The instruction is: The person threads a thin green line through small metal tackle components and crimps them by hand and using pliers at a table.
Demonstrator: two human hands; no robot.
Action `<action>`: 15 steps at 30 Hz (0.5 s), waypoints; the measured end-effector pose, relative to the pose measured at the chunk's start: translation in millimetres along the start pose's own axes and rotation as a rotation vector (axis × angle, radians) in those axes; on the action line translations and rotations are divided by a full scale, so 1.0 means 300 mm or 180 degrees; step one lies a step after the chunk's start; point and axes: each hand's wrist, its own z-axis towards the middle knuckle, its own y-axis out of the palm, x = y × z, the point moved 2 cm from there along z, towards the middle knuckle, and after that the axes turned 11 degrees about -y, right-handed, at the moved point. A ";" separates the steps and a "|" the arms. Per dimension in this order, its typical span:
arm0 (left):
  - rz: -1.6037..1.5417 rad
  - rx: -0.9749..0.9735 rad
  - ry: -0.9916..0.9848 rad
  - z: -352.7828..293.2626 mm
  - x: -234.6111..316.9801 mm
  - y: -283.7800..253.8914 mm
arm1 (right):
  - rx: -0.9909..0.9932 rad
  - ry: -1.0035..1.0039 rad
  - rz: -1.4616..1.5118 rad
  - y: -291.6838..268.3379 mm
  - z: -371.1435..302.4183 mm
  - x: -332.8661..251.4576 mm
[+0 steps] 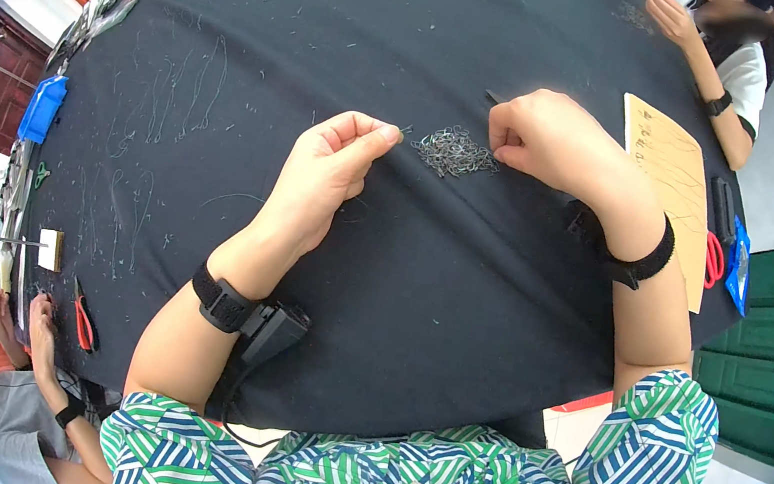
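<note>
A heap of small, bent grey metal pieces (455, 152), like hooks, lies on the black cloth between my hands. My left hand (328, 167) is closed in a pinch just left of the heap. A short green end of thread (406, 132) pokes out past its thumb and fingertip. My right hand (555, 142) is closed too, its fingertips pressed together at the heap's right edge. What they pinch is too small to make out. The tip of a dark, thin object (493, 97) shows beside the knuckles of that hand; the rest is hidden.
Black cloth (373, 331) covers the table. Thin threads (162, 95) lie at left, beyond red-handled pliers (83, 321) and blue trays (44, 109). A cardboard sheet (671, 176), red-handled scissors (714, 259) and a blue packet (739, 262) lie right. Other people's hands (674, 17) work around the table.
</note>
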 end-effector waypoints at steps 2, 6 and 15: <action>-0.0012 0.0001 0.0003 -0.002 0.002 0.002 | -0.0056 0.0059 -0.0096 0.003 -0.004 0.001; 0.0019 -0.0003 0.0040 0.003 0.004 0.010 | -0.0207 0.0124 -0.0277 0.016 -0.002 0.006; -0.0197 0.0021 0.0102 0.003 0.000 0.006 | 0.0120 -0.0270 0.0324 -0.007 -0.005 0.000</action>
